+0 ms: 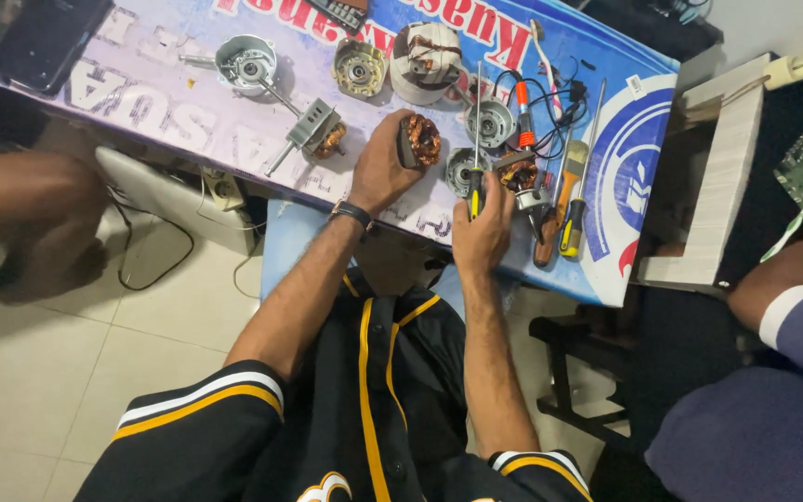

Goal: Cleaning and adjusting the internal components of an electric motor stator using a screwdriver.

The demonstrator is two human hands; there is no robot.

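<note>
Both your bare forearms reach forward side by side, your left hand (381,165) curled in a closed grip with a watch on its wrist, your right hand (481,231) fisted closed, knuckles up.

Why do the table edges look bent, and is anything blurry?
Head view: the wide lens curves the table edge; the left hand holding a copper coil and the right hand gripping a screwdriver look sharp; the arm at the left edge is blurred; light is even, shadows soft.
</note>
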